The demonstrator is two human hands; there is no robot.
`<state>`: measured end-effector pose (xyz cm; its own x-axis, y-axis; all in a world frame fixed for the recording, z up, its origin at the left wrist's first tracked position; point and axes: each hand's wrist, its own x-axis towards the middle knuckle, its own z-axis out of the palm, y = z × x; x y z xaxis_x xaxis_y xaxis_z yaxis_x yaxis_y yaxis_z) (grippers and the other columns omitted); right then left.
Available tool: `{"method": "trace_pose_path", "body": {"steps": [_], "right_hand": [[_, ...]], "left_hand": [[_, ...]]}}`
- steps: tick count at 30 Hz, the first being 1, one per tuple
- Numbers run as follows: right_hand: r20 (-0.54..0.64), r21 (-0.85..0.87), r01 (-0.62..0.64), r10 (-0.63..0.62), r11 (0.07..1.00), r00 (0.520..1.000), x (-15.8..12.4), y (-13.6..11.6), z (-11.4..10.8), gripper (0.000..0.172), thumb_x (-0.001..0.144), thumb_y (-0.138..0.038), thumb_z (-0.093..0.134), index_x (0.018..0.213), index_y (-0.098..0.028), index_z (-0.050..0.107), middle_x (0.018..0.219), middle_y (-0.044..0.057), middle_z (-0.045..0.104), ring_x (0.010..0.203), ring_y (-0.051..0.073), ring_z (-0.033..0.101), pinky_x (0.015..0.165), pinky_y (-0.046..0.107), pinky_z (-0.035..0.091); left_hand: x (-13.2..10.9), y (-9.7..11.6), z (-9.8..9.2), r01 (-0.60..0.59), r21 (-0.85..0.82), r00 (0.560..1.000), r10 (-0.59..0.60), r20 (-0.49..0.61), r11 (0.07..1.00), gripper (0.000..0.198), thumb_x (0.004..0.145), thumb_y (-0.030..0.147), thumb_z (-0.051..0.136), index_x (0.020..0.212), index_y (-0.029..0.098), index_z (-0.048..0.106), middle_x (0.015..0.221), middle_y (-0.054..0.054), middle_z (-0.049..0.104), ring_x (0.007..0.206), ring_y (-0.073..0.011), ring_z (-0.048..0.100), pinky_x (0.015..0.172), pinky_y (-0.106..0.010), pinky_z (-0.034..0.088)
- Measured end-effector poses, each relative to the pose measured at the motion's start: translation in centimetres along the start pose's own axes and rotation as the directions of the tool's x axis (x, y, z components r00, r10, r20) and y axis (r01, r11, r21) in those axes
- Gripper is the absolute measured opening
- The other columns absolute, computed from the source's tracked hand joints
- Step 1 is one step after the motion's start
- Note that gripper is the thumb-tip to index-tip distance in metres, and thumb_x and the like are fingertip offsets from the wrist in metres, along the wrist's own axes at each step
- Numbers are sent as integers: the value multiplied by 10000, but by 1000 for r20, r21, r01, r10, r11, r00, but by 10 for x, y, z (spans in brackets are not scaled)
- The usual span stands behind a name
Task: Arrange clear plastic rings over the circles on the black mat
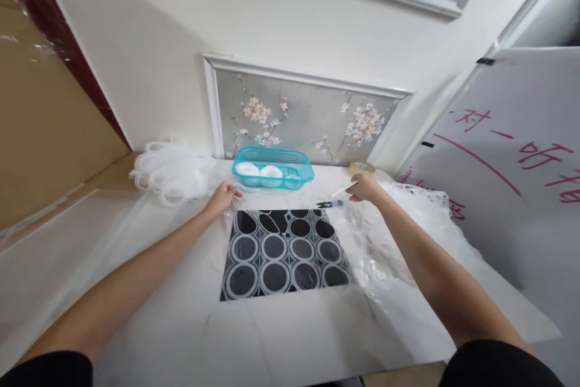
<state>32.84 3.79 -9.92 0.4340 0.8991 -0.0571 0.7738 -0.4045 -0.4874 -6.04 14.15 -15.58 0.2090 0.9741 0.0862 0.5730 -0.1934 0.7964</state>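
Observation:
My left hand is closed in a pinch at the far left corner of a black sheet patterned with pale rings. Thin, clear or whitish material shows at its fingertips, too faint to name. Beyond the far right corner, my right hand is closed around a slim white stick-like thing. A dark marker pen lies just below that hand. Between the hands and farther back stands a turquoise plastic basket with round white pieces in it.
White rings are heaped at the left. Crinkled clear film and white ring-patterned sheets spread at the right. A tape roll lies by the wall. A whiteboard stands at right, cardboard at left.

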Motion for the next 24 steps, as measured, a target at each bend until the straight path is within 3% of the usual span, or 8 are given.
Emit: {"method": "trace_pose_path", "body": {"steps": [5, 8, 12, 14, 16, 19, 21, 24], "right_hand": [[-70, 18, -72, 73, 997, 995, 1, -8, -6, 253, 775, -167, 635, 1023, -154, 589, 742, 62, 683, 641, 177, 673, 550, 241, 516], [-84, -22, -54, 52, 998, 995, -3, -19, 2, 277, 748, -208, 669, 1002, -127, 591, 802, 99, 695, 739, 215, 684, 609, 258, 506], [-182, -115, 9, -30, 993, 983, -30, -31, 23, 343, 780, -309, 642, 1053, -125, 545, 1073, 208, 651, 1022, 317, 618, 757, 333, 469], [-183, -114, 116, -135, 987, 974, -53, -39, 38, 268, 865, -398, 520, 992, -162, 535, 1024, 185, 669, 980, 294, 632, 752, 324, 451], [-26, 46, 258, -257, 965, 966, -77, -53, 57, 324, 925, -492, 363, 911, -201, 505, 845, 101, 699, 729, 210, 664, 660, 282, 449], [181, 422, 360, -466, 832, 866, -108, -87, 92, 439, 938, -574, 191, 895, -223, 450, 616, -14, 631, 459, 134, 543, 529, 249, 415], [140, 531, 423, -568, 734, 811, -120, -113, 118, 447, 932, -584, 205, 827, -221, 442, 550, -39, 554, 485, 130, 524, 532, 245, 407], [105, 620, 442, -627, 648, 772, -124, -145, 155, 397, 910, -550, 344, 711, -217, 427, 561, -37, 536, 525, 123, 536, 556, 248, 423]], "left_hand": [[15, 18, -23, 19, -128, 999, -24, -37, 992, 111, 863, 278, 416, 820, 199, 352, 733, -26, 626, 600, -141, 602, 623, -305, 516], [16, 22, -31, -2, -77, 999, -2, -41, 997, 146, 786, 269, 516, 821, 184, 403, 775, -58, 633, 676, -187, 622, 660, -351, 522], [-24, 16, -31, -122, 54, 988, 127, -90, 991, 288, 690, 233, 610, 946, 162, 498, 1089, -133, 597, 1045, -296, 565, 930, -459, 437], [-61, 10, -30, -219, 122, 971, 228, -68, 968, 340, 709, 247, 616, 1032, 182, 532, 1218, -110, 549, 1188, -298, 473, 1044, -450, 343], [-100, 4, -29, -403, 275, 914, 399, 73, 873, 291, 783, 253, 564, 1068, 193, 564, 1189, -95, 579, 1157, -286, 500, 1038, -451, 354], [-143, -5, -24, -630, 454, 773, 563, 292, 630, 228, 891, 245, 461, 1045, 172, 612, 1094, -96, 643, 1046, -255, 579, 946, -420, 447], [-156, -12, -19, -690, 504, 710, 622, 332, 519, 266, 931, 243, 418, 1071, 143, 621, 1103, -103, 656, 1041, -235, 598, 930, -387, 472], [-159, -22, -11, -729, 555, 647, 668, 368, 400, 332, 962, 253, 369, 1156, 116, 601, 1195, -115, 631, 1124, -222, 577, 977, -364, 456]]}}
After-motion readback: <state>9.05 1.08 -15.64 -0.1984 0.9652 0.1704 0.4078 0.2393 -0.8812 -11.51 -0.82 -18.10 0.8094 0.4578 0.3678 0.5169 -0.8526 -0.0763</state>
